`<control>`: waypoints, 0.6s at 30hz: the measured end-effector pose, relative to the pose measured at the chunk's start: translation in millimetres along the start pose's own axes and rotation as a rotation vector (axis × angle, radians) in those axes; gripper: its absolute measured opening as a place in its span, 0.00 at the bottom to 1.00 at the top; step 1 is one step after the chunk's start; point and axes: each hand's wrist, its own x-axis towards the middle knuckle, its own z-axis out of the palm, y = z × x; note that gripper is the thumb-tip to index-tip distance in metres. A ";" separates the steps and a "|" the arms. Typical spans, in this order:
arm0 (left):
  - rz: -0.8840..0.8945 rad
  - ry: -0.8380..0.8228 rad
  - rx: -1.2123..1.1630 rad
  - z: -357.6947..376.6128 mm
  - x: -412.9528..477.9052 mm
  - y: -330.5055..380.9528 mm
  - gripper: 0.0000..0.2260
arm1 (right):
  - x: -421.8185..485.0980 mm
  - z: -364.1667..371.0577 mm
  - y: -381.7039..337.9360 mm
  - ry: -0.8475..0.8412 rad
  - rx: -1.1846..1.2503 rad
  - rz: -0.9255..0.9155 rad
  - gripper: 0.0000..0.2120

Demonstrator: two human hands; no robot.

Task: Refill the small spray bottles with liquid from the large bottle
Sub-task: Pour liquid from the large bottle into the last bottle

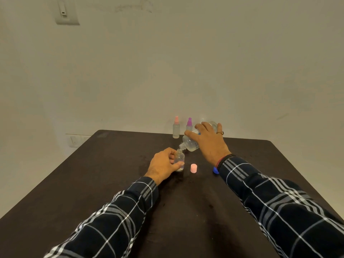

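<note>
My left hand [163, 164] grips a small clear spray bottle [179, 159] that stands open-necked on the dark table [93, 183]. My right hand [208, 142] holds the large clear bottle [189, 143] tipped down to the left, its spout just above the small bottle's neck. A pink cap [193, 168] stands on the table right of the small bottle. Behind my right wrist, a blue cap [216, 170] is partly hidden. Two more small spray bottles stand at the table's far edge: one with a pink top [176, 129], one with a purple top [189, 124].
The table's far edge meets a pale wall. A switch plate [67, 13] sits high on the wall at left, and a socket panel [75, 140] lies low beside the table's far left corner. My plaid sleeves cover the near part of the table.
</note>
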 end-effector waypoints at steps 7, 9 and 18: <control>0.013 0.004 0.000 0.6 -0.1 -1.0 0.16 | -0.6 2.8 0.8 0.024 -0.002 -0.006 0.31; 0.013 0.004 0.003 0.6 0.2 -1.4 0.16 | -0.5 2.6 0.4 0.026 -0.006 -0.009 0.31; 0.007 -0.002 0.014 0.7 1.0 -1.9 0.17 | 1.1 3.3 0.6 0.018 -0.021 -0.014 0.30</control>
